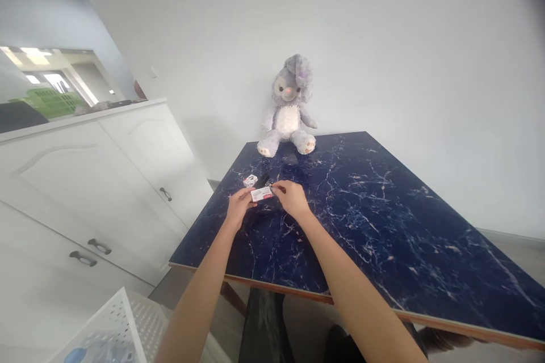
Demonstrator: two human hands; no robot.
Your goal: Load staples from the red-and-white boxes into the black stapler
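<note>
My left hand is closed around the left end of a small white-and-red cardboard box, held just above the table. At the box's right end, the thumb and fingers of my right hand are pinched together on its edge. Just behind the box lies a black object that looks like a stapler, partly hidden. A second small white box with red and dark print sits beside it on the left. The print on both boxes is too small to read.
A dark blue marble-patterned table spreads under my hands. A grey plush rabbit sits at its back edge against the wall. White cabinets stand to the left. A white perforated basket is at the lower left.
</note>
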